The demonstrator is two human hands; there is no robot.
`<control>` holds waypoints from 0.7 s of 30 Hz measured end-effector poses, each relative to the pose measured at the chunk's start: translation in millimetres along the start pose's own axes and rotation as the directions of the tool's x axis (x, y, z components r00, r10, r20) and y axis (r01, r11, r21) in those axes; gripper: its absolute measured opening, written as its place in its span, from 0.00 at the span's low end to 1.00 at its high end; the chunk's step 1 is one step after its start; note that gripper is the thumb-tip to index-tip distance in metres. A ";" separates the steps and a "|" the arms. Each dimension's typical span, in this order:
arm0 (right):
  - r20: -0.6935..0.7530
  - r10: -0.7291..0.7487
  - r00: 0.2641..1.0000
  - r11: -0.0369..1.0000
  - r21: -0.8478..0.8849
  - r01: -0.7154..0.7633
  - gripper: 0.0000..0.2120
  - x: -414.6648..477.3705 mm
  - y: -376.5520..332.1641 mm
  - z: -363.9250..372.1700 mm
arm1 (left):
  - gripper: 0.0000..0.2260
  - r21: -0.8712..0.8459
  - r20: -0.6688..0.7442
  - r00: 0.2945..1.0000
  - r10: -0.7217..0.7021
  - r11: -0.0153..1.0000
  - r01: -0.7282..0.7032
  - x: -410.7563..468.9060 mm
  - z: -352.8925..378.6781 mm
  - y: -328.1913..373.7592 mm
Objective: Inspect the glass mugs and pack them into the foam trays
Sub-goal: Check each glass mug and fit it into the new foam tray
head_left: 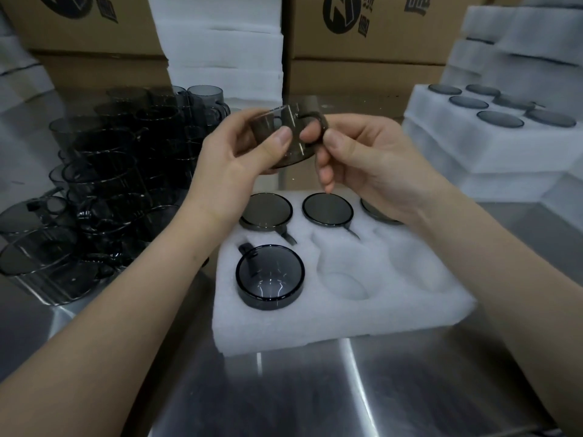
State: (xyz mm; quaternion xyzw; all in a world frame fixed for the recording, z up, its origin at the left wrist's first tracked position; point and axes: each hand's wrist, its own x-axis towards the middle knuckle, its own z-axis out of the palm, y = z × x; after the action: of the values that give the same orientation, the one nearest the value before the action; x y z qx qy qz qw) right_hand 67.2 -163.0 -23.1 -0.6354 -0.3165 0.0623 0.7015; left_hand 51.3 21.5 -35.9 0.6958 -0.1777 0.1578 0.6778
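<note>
Held mug [288, 121] is in the air, over the far row of the foam tray [347, 316], between both hands. Looks like the inspection step, not yet packed.

Left hand [233, 152]: fingers curled round the mug body from 9 o'clock, thumb pressed on the near wall. Right hand [362, 159]: thumb and forefinger pinch the handle [317, 121] from 3 o'clock, the other fingers hang loose.

Orientation: long axis runs roughly 12 to 6 in view, tipped slightly. Handle points to 3 o'clock. Can't tell which end is the mouth; smoky glass and fingers hide it.

Risks, my read:
- Smooth glass with a light pinch on the handle. If the left hand lets go while turning, the mug swings on the handle and drops.
- A drop lands on the three base-up mugs [328, 209] directly below at 6 o'clock. Glass on glass, so chips.
- Handle must line up with the pocket's slot. If it doesn't, the mug sits proud and gets stressed when trays are stacked.

Further out at 6 o'clock: one mouth-up mug [269, 279] in the near-left pocket. The near-middle pocket [345, 285] and near-right pocket [416, 266] are free.

At 9 o'clock: loose mug pile [104, 184], near the left forearm. An elbow sweep could topple it.

At 3 o'clock: filled tray [441, 146] on a foam stack.
</note>
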 end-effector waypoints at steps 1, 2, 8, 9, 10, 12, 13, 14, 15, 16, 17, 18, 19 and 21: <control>-0.015 -0.030 0.999 0.999 -0.043 0.029 0.10 -0.5 -0.5 0.5 | 0.17 -0.018 0.016 1.000 -0.018 1.000 0.018 0.2 -0.5 0.1; -0.030 -0.054 0.998 0.995 -0.090 0.051 0.10 -0.8 -0.8 1.5 | 0.19 -0.022 0.026 0.999 -0.029 0.999 0.030 0.3 -0.5 0.5; -0.096 -0.061 0.994 0.971 -0.238 0.036 0.12 0.0 -5.0 0.6 | 0.24 0.105 0.054 0.998 0.011 0.994 -0.016 -5.4 2.9 3.4; -0.095 -0.055 0.994 0.966 -0.256 0.029 0.14 0.5 -5.2 0.4 | 0.25 0.136 0.065 0.998 0.016 0.990 -0.024 -6.0 3.0 3.1; -0.097 -0.049 0.994 0.963 -0.270 0.021 0.16 0.9 -5.1 0.6 | 0.27 0.161 0.076 0.997 0.015 0.987 -0.027 -6.4 3.2 2.9; -0.123 -0.054 0.991 0.945 -0.327 0.011 0.20 1.4 -3.8 1.0 | 0.31 0.252 0.109 0.994 0.024 0.966 -0.051 -6.5 3.8 2.9; -0.142 -0.068 0.988 0.927 -0.376 0.010 0.23 1.3 -2.9 1.6 | 0.32 0.326 0.133 0.990 0.041 0.942 -0.083 -6.5 4.4 3.5; -0.157 -0.081 0.984 0.909 -0.416 0.009 0.24 1.1 -2.1 2.4 | 0.33 0.385 0.155 0.986 0.058 0.916 -0.115 -6.6 5.0 3.9; -0.171 -0.087 0.981 0.900 -0.435 0.004 0.25 0.7 -0.8 2.6 | 0.32 0.408 0.166 0.984 0.070 0.903 -0.133 -6.6 5.8 3.9; -0.193 -0.080 0.978 0.908 -0.418 -0.008 0.25 0.7 -0.4 3.4 | 0.32 0.401 0.164 0.984 0.074 0.906 -0.135 -7.1 6.0 3.9; -0.223 -0.062 0.973 0.929 -0.368 -0.026 0.25 0.9 -0.7 3.7 | 0.32 0.382 0.157 0.985 0.078 0.915 -0.133 -6.9 5.8 3.7; -0.259 -0.038 0.965 0.956 -0.289 -0.040 0.23 1.4 -1.8 3.3 | 0.32 0.362 0.149 0.985 0.081 0.923 -0.130 -6.8 5.7 3.2; -0.283 -0.026 0.959 0.976 -0.213 -0.036 0.20 2.2 -2.6 1.7 | 0.32 0.341 0.145 0.986 0.084 0.931 -0.129 -6.0 5.0 3.0; -0.302 -0.064 0.951 0.988 -0.152 0.018 0.10 2.9 -4.8 -0.6 | 0.34 0.292 0.153 0.984 0.094 0.947 -0.136 -5.5 3.7 2.6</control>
State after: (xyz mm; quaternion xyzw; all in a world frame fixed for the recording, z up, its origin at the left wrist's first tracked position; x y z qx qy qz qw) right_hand 68.3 -163.0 -17.6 -0.6808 -0.2211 -0.0750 0.6942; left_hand 45.1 17.9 -36.2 0.7885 -0.2383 0.1742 0.5395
